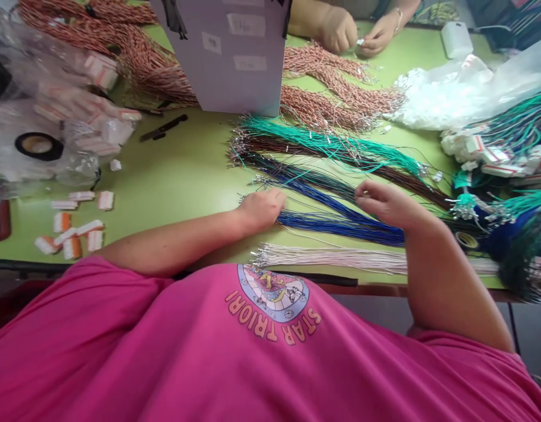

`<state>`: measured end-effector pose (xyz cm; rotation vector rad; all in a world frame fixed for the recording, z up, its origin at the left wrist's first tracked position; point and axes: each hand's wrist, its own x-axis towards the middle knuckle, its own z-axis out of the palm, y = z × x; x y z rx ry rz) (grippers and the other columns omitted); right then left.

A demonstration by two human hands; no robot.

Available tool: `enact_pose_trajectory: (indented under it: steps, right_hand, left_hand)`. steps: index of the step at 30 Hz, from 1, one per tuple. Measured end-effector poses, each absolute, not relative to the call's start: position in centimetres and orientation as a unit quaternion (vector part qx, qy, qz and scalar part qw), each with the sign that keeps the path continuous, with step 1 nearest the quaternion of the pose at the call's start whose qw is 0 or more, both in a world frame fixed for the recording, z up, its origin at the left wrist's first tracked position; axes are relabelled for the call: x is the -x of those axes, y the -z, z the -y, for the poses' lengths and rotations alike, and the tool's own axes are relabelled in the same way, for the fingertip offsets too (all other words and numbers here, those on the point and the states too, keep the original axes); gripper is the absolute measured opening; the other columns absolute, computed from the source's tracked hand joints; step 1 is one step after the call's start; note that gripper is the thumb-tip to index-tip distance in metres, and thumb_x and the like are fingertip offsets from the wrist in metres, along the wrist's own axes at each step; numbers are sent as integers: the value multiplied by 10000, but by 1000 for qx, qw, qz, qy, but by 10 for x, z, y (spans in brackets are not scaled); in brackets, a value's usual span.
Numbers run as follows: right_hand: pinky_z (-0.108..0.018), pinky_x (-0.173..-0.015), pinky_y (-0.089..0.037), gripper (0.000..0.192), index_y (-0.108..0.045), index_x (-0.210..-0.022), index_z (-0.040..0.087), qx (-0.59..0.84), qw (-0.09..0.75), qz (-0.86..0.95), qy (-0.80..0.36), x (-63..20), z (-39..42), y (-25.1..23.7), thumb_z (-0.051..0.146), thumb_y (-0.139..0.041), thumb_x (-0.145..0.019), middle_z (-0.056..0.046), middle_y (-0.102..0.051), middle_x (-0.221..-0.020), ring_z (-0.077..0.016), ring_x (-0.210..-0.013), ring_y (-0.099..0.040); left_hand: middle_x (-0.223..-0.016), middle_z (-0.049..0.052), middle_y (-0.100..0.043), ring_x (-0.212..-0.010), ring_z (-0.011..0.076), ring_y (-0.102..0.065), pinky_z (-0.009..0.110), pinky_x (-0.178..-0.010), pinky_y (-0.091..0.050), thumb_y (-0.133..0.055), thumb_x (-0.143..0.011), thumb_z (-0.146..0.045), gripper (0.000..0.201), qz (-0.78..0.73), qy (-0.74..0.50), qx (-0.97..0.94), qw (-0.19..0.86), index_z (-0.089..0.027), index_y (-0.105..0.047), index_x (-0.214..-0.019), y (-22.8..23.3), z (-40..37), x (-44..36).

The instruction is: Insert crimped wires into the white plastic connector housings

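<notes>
My left hand (265, 210) is closed at the left ends of the blue wires (340, 226), its fingers curled down. Whatever sits in its fingertips is hidden from me. To the right, my right hand (380, 202) is closed in a pinch over the dark green wires (314, 180) and blue strands. Anything in that pinch is too small to tell. Beyond both hands lie bundles of brown wires (296, 145) and bright green wires (340, 146). White wires (332, 257) run along the table's near edge, below my hands.
A grey upright box (239, 76) stands at the back, beside twisted orange-white wires (151, 64). Across the table, a co-worker's hands (340, 30) hold a small white piece. White connectors (437, 94) fill a bag at right. A black knife (164, 128), tape roll (38, 145) and striped connector blocks (72, 234) lie left.
</notes>
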<state>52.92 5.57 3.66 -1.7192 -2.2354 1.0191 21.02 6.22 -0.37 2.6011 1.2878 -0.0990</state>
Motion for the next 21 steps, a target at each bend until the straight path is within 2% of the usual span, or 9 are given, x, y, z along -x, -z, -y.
enact_pose_trajectory:
  steps: [3, 5, 7, 9, 11, 14, 16, 19, 21]
  right_hand:
    - [-310, -603, -397, 436, -718, -953, 228, 559, 39, 724, -402, -556, -52, -70, 615, -667, -758, -6, -627, -680, -163, -623, -527]
    - [-359, -665, -428, 387, -752, -850, 252, 576, 70, 713, -394, -573, -45, -88, 612, -736, -709, -50, -686, -762, -196, -703, -584]
    - [-367, -618, -386, 260, -733, -803, 296, 603, 237, 668, -366, -586, -38, -98, 549, -745, -747, -42, -656, -734, -164, -625, -526]
    - [-341, -544, -299, 151, -687, -784, 322, 589, 431, 592, -343, -592, -35, -97, 461, -745, -774, -12, -586, -689, -126, -535, -413]
    - [-318, -519, -259, 127, -649, -773, 313, 574, 495, 553, -345, -588, -41, -85, 410, -730, -769, -1, -552, -677, -126, -526, -403]
    - [-316, -550, -338, 128, -680, -830, 268, 621, 388, 590, -341, -565, -61, -56, 380, -675, -770, -7, -592, -690, -145, -570, -476]
    - [-337, -608, -411, 134, -713, -825, 215, 640, 318, 619, -325, -545, -78, -35, 294, -682, -722, -28, -635, -714, -157, -598, -509]
    - [-364, -833, -483, 307, -740, -1018, 153, 637, 79, 746, -178, -518, -98, -14, 242, -613, -753, -128, -699, -1075, -243, -914, -635]
    - [-362, -839, -491, 446, -704, -1192, 146, 621, -51, 772, -124, -503, -106, -9, 278, -616, -775, -164, -646, -1247, -278, -1000, -644]
  left_hand:
    - [-1485, 165, -531, -1250, 247, -609, 360, -1035, -484, -395, -979, -197, 490, -496, -25, -838, 228, -96, -467, -1454, -1, -83, -207]
    - [-1538, 154, -486, -1149, 224, -668, 329, -988, -524, -459, -946, -207, 564, -521, -55, -784, 333, -98, -414, -1498, -4, -96, -202]
    - [-1589, 133, -422, -908, 180, -724, 303, -775, -581, -495, -912, -207, 612, -540, -73, -719, 432, -150, -399, -1514, -7, -103, -197]
    - [-1651, 128, -308, -780, 149, -720, 275, -612, -558, -506, -897, -200, 651, -538, -94, -655, 523, -199, -371, -1533, -11, -106, -194]
    - [-1685, 142, -203, -784, 144, -728, 249, -567, -535, -520, -889, -193, 708, -525, -127, -575, 615, -220, -309, -1564, -16, -105, -193]
    - [-1688, 169, -171, -850, 137, -740, 219, -592, -532, -533, -867, -166, 794, -516, -196, -469, 690, -227, -216, -1593, -22, -105, -195]
    - [-1671, 175, -223, -842, 125, -735, 225, -611, -535, -532, -857, -158, 791, -527, -224, -483, 663, -228, -225, -1583, -23, -108, -195]
    - [-1564, 159, -437, -837, 146, -718, 286, -695, -553, -561, -842, -198, 668, -561, -195, -644, 482, -211, -391, -1488, -20, -115, -192]
    - [-1383, 132, -617, -956, 219, -705, 344, -810, -549, -593, -843, -293, 489, -566, -120, -757, 303, -188, -559, -1319, -16, -119, -191]
